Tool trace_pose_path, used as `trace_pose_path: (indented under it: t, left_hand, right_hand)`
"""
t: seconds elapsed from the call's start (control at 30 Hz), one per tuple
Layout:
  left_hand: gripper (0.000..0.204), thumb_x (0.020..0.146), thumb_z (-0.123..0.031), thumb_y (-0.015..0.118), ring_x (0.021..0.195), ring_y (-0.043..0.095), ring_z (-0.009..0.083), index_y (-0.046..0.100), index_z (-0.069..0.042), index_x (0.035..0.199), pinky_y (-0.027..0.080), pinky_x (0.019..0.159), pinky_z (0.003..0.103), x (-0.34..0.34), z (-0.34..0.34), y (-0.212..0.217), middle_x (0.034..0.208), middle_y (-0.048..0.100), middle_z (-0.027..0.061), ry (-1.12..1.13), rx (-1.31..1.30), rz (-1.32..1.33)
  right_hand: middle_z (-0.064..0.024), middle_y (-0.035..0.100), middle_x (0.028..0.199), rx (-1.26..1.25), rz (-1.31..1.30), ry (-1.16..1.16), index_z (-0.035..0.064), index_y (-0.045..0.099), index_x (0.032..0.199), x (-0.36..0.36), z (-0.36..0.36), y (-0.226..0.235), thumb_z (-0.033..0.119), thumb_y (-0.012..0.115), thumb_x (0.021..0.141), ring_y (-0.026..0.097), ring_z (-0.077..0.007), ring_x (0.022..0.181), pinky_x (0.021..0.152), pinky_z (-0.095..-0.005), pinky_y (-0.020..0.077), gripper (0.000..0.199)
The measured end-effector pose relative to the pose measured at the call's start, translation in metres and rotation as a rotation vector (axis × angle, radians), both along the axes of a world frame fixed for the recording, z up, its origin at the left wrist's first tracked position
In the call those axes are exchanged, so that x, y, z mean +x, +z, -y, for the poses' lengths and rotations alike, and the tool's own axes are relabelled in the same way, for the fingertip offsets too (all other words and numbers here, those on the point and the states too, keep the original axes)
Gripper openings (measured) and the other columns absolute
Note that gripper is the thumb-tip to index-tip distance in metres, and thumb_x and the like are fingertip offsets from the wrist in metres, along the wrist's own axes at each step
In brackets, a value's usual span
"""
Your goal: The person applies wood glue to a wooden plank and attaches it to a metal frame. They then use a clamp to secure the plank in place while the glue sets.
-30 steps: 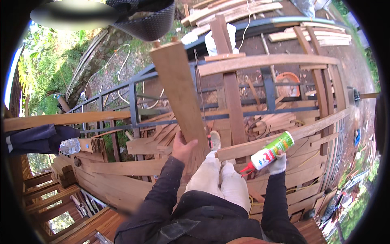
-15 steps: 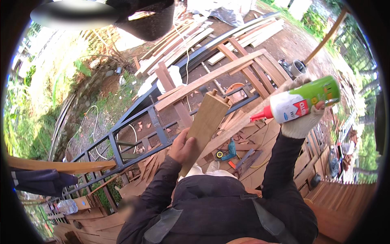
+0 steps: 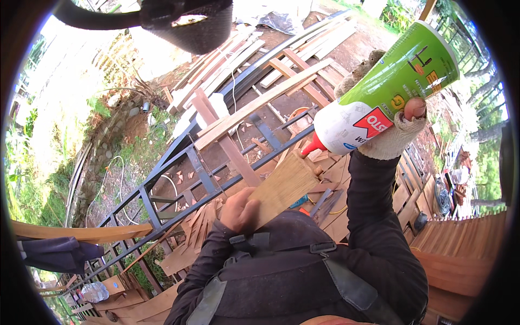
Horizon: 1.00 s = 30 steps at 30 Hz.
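Left hand (image 3: 241, 210): grip clamped on board (image 3: 284, 187), end tilted up to take glue. Right hand (image 3: 392, 132), gloved: grip closed round glue bottle (image 3: 387, 92), red nozzle just above the board's end.

The left hand (image 3: 240, 210) is bare. It is low and close to the body, curled into a grip with the fingers folded tight. The left arm has a dark sleeve and bends at the elbow, coming up from the bottom of the picture.

The right hand (image 3: 391, 132) is lifted high, above the left hand and off to the right. It wears a pale knit glove, and one bare fingertip (image 3: 415, 108) pokes out of it. The fingers wrap around what it holds. The right arm, also in a dark sleeve, reaches almost straight up from the shoulder, with the wrist tipped so the hand leans to the left.
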<state>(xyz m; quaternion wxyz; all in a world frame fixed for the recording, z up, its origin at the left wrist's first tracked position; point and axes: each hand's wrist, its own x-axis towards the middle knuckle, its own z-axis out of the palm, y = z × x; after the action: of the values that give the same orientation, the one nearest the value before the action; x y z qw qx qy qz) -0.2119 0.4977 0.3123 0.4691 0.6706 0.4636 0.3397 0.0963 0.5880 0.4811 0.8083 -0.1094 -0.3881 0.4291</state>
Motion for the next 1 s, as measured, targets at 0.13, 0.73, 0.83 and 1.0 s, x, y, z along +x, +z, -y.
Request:
trace_pose_path:
  t: [0.13, 0.73, 0.83, 1.0]
  left_hand:
    - [0.038, 0.093, -0.025, 0.056, 0.097, 0.069, 0.0401, 0.064, 0.004, 0.115, 0.053, 0.086, 0.041, 0.002, 0.003, 0.005, 0.102, 0.069, 0.0262, -0.014, 0.024, -0.002]
    - [0.043, 0.093, -0.031, 0.057, 0.093, 0.069, 0.0392, 0.064, 0.005, 0.114, 0.053, 0.083, 0.041, 0.009, 0.014, 0.004, 0.1, 0.069, 0.0248, -0.014, 0.057, -0.013]
    - [0.043, 0.093, -0.032, 0.057, 0.093, 0.069, 0.0391, 0.064, 0.005, 0.114, 0.053, 0.083, 0.041, 0.009, 0.015, 0.006, 0.1, 0.069, 0.0246, -0.013, 0.071, -0.018]
    - [0.043, 0.094, -0.033, 0.057, 0.094, 0.068, 0.0386, 0.064, 0.004, 0.114, 0.052, 0.082, 0.041, 0.009, 0.016, 0.008, 0.1, 0.069, 0.0241, -0.022, 0.095, -0.013]
  right_hand:
    - [-0.0141, 0.067, 0.116, -0.007, 0.096, -0.002, 0.0012, 0.055, 0.129, -0.004, 0.009, 0.011, 0.039, 0.076, 0.085, 0.071, -0.0265, 0.098, 0.084, -0.0409, 0.0614, 0.062]
    - [-0.0071, 0.064, 0.121, 0.089, 0.119, 0.018, 0.0068, 0.052, 0.132, 0.012, 0.024, 0.004, 0.015, 0.062, 0.096, 0.067, -0.0198, 0.105, 0.088, -0.0337, 0.0573, 0.038]
    - [-0.0068, 0.064, 0.119, 0.071, 0.199, -0.068, 0.0059, 0.053, 0.131, 0.015, 0.027, 0.004, 0.013, 0.061, 0.096, 0.067, -0.0187, 0.104, 0.087, -0.0329, 0.0571, 0.036]
    - [-0.0074, 0.064, 0.117, 0.031, 0.279, -0.125, 0.0045, 0.052, 0.129, 0.022, 0.027, 0.008, 0.005, 0.055, 0.096, 0.067, -0.0171, 0.101, 0.084, -0.0328, 0.0579, 0.033]
